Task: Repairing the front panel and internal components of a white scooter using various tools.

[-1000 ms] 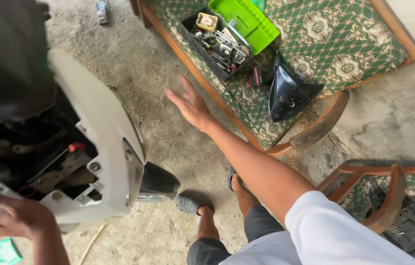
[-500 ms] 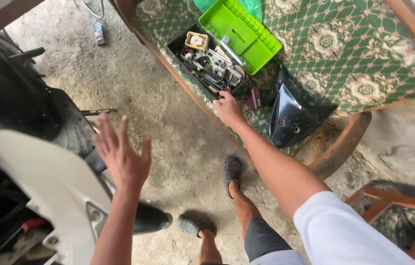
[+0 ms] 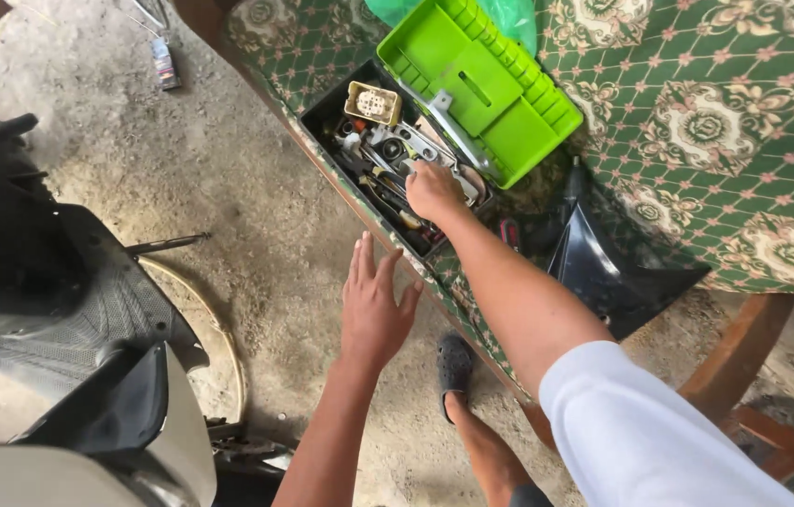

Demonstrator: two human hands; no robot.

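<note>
Reaching into an open toolbox (image 3: 397,174): right hand (image 3: 432,191), fingers curled down among the loose tools; whether they have closed on anything cannot be told from this angle.

Left hand (image 3: 376,302): fingers spread apart, palm down, holding nothing, hovering over the concrete floor (image 3: 256,216) just beside the near edge of the bench.

Toolbox: black tray with a bright green lid (image 3: 472,80) flipped back, resting on a green patterned cushion (image 3: 697,113) on a wooden bench (image 3: 744,352). Contents: mixed metal tools and a small cream-coloured connector block (image 3: 373,102) at the far end of the tray.

Black plastic panel (image 3: 608,272): lying on the cushion, just beside the toolbox, near the right forearm.

Scooter body (image 3: 49,310): dark and pale panels, at the left, well apart from the bench.

Foot in a dark sandal (image 3: 455,364): on the floor beneath the right arm.
</note>
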